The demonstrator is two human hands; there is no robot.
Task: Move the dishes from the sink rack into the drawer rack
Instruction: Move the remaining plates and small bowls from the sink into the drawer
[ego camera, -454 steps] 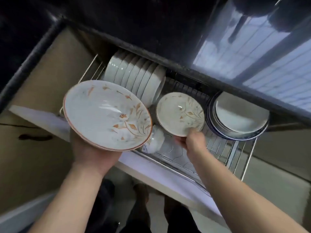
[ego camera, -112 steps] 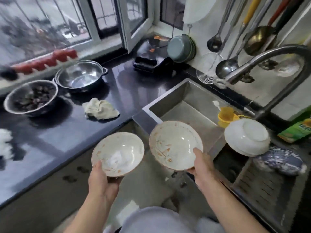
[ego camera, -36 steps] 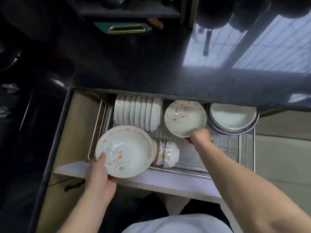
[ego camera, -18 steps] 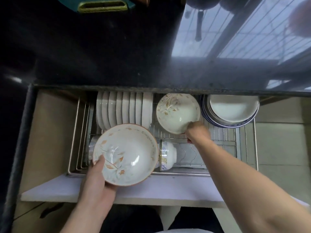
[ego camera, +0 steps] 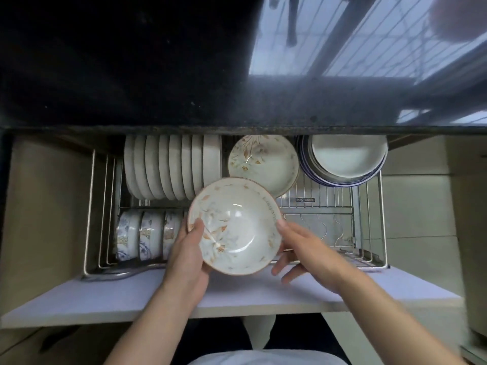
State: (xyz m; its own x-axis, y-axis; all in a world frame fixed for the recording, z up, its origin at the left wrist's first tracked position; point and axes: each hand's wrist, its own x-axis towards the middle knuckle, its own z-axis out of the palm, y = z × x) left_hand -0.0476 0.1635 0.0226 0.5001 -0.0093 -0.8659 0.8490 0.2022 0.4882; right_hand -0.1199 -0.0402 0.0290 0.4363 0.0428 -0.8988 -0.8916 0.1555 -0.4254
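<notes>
Drawer rack (ego camera: 369, 225), wire, pulled out under the dark counter (ego camera: 131, 75): white plates (ego camera: 171, 167) on edge at 11 o'clock, flowered bowl (ego camera: 263, 160) propped at 12, stacked plates (ego camera: 347, 159) at 1, patterned cups (ego camera: 145, 233) at 9. Second flowered bowl (ego camera: 234, 225), centre, above the rack: left hand (ego camera: 188, 248) grips its rim with thumb inside; right hand (ego camera: 300, 248) loose-fingered, thumb at the opposite rim. Risk: rim striking the propped bowl just behind, chipping either. Free room: bare wires at 3 o'clock, beside the front rail.
</notes>
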